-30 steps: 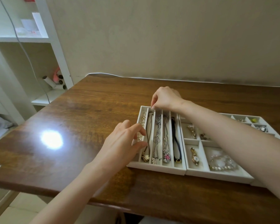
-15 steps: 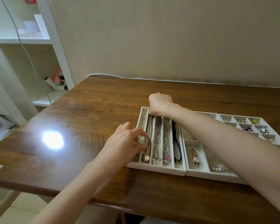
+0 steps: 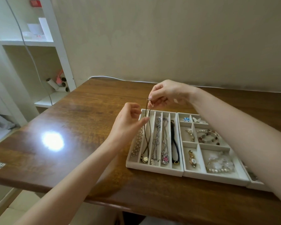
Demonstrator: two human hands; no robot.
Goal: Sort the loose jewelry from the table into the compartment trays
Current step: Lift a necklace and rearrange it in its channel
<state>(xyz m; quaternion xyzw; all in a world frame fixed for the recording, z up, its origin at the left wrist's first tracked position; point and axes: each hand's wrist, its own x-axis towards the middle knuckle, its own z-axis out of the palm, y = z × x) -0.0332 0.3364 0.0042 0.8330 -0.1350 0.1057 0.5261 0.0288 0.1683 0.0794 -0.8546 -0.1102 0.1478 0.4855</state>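
Up went the right hand point(image 3: 170, 93) from the far edge of the necklace tray point(image 3: 154, 168), and now its thumb and finger pinch the top end of the brown cord necklace point(image 3: 147, 140). The cord runs the long way, from that high end down into the second slot from the tray's left edge. Its sun charm point(image 3: 145, 159) lies by the near edge. The left hand point(image 3: 128, 122) has slid toward the far left corner. Its fingers are loose and hold nothing, just beside the cord. It is closer to the cord's middle, so I think it will guide the cord flat. Both this tray and the bracelet tray point(image 3: 217, 177) sit side by side on a brown wood table point(image 3: 88, 127). A white shelf point(image 3: 44, 41) stands at the left.
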